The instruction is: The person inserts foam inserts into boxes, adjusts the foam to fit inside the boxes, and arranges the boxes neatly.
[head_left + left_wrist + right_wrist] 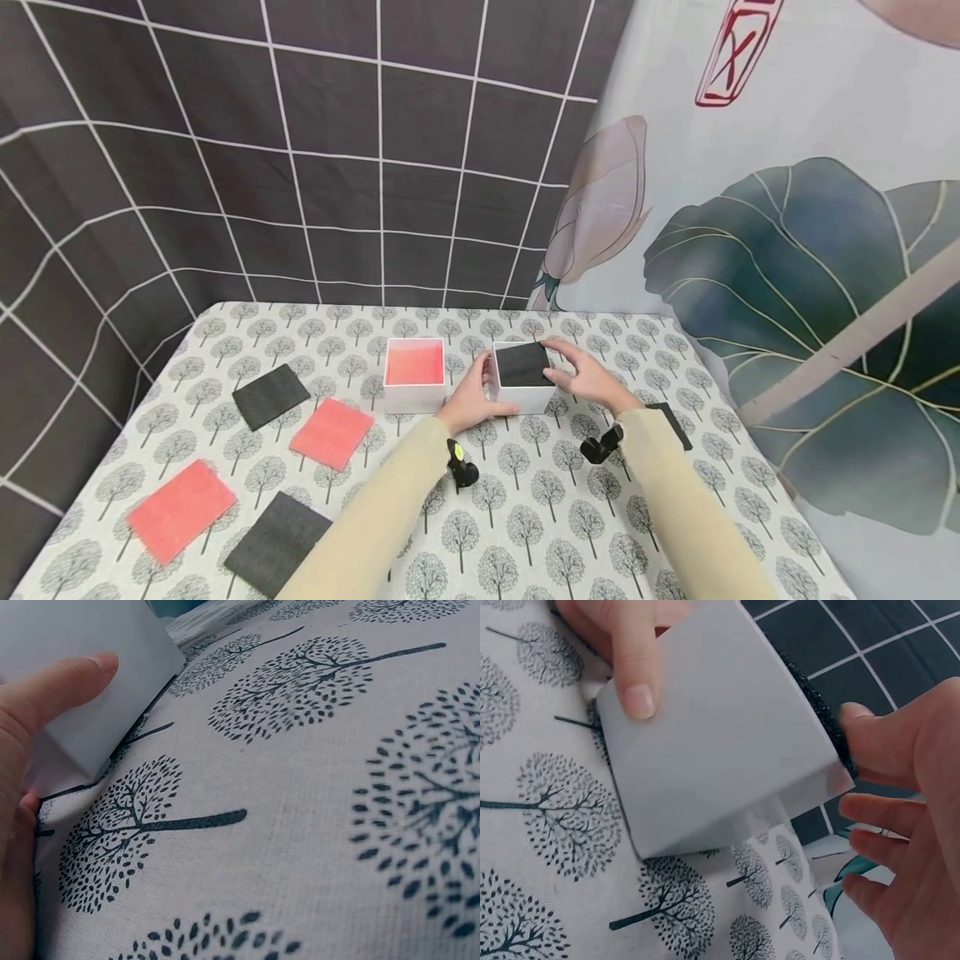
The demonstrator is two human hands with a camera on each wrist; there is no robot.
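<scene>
Partly hidden under beige sleeves (382,517): black fabric square, lower left (273,542), and black fabric square, lower right (677,425) | Counts, loose: three black squares, two red fabric squares (331,433); centre: white square box, red-filled (415,401), and white square box, black-filled (527,402) | Left hand (474,400) grips the latter; right hand (588,379), fingers loosely extended, thumb touching its black fabric (521,365) | Red seal-like mark (738,54), upper right: illegible.

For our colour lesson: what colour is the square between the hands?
The square is black, clearest in the head view.

Sleeves (375,517) (686,492): long, plain, pale cream. Left wrist unit (465,475): black, rounded end, yellow-green marking (458,451). Right wrist unit (596,452): black, compact. Hands (472,400) (588,379): bare.
</scene>
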